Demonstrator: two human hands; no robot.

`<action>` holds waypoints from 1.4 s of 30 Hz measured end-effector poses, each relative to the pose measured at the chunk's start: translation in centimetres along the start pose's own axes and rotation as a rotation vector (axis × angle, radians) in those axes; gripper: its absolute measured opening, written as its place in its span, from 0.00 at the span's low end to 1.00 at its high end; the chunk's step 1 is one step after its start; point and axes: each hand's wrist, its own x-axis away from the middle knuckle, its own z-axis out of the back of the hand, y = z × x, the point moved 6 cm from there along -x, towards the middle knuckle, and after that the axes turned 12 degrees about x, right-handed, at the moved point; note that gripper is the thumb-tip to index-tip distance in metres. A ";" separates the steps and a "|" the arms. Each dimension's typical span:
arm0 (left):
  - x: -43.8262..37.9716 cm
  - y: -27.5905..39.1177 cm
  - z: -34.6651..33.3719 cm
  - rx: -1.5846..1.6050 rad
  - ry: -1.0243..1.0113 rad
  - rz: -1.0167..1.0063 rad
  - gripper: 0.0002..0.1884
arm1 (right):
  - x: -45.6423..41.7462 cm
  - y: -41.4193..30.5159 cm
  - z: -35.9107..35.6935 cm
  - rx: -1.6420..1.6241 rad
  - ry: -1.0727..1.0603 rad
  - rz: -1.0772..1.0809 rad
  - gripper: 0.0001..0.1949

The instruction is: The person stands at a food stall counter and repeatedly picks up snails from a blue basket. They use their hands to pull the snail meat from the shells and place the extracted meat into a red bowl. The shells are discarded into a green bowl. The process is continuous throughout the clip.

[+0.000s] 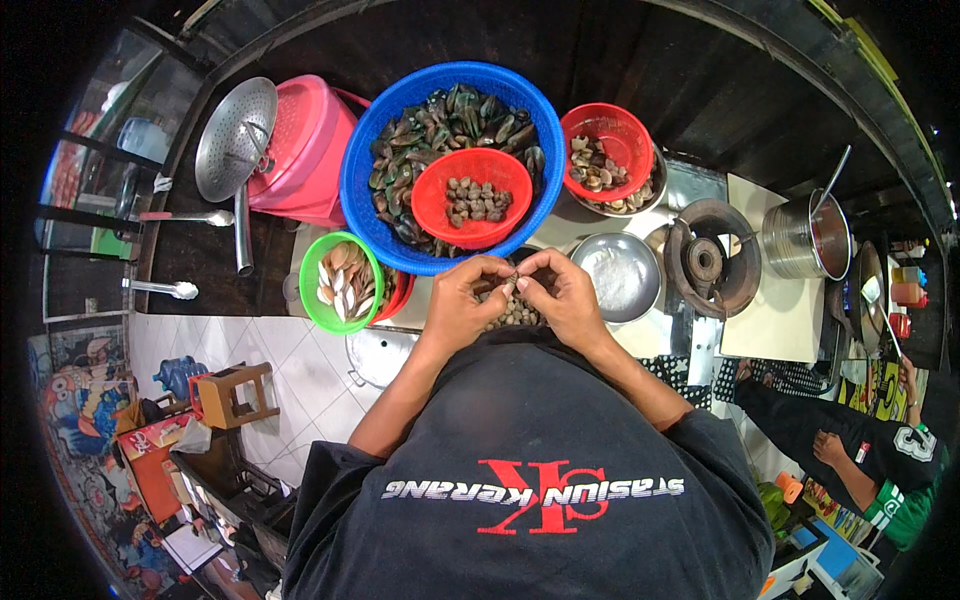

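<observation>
My left hand (pixel 466 301) and my right hand (pixel 561 298) meet in front of my chest. Their thumbs and forefingers pinch one small cockle (pixel 513 279) between them. More cockles (pixel 516 313) lie just below, in a container mostly hidden by my hands and shirt. Beyond the hands stands a big blue plastic basket (pixel 354 187) of green mussels (pixel 465 112). Resting on those mussels is a red basket (pixel 427 214) with a small heap of cockles (pixel 480 201). Right of my right hand, a metal bowl (pixel 616 277) holds something whitish, perhaps liquid.
At left are a green basket (pixel 306 289) of long shellfish, a pink tub (pixel 315 150), a perforated ladle (pixel 236 142) and tongs (pixel 161 288). Rightward are a red basket (pixel 630 135) of clams, a gas burner (pixel 705 259) and a steel pot (pixel 787 240). A co-worker (pixel 840 442) holds a utensil over a wok.
</observation>
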 end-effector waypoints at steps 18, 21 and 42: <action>-0.1 2.6 -0.6 -0.376 -0.016 -0.310 0.12 | 0.2 0.8 0.3 -0.002 0.030 0.039 0.05; 0.0 2.3 -0.4 -0.355 -0.013 -0.302 0.12 | 0.2 0.4 0.3 0.011 0.037 0.047 0.05; -6.9 -7.1 8.6 -0.185 0.374 -0.004 0.19 | -1.2 14.1 1.3 0.218 -0.122 -0.250 0.07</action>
